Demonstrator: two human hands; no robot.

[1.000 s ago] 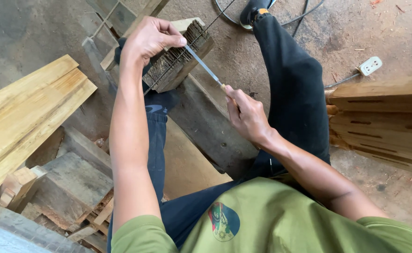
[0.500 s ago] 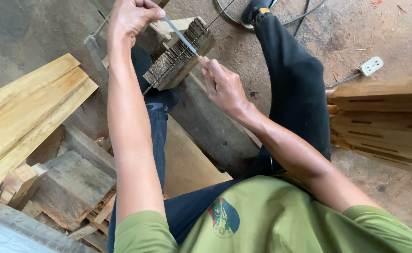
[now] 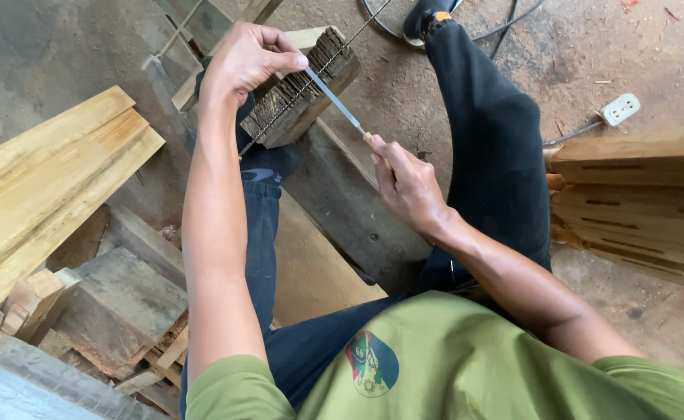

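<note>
A thin metal file (image 3: 334, 97) spans between my two hands. My right hand (image 3: 408, 183) grips its wooden handle end. My left hand (image 3: 245, 58) pinches the file's far tip. The file lies across a saw blade (image 3: 295, 97) that runs diagonally along a notched, weathered wood block (image 3: 307, 93). The block rests on a dark plank in front of my knees. My legs in dark trousers stretch out on either side of it.
Pale wooden boards (image 3: 47, 179) lie at the left. Stacked timber with mortise slots (image 3: 637, 202) stands at the right. Grey wood offcuts (image 3: 116, 303) sit at lower left. A white power strip (image 3: 620, 109) and cables lie on the dirt floor.
Both hands pushed the file forward across the blade half a second ago, then drew it back toward me to roughly where it started.
</note>
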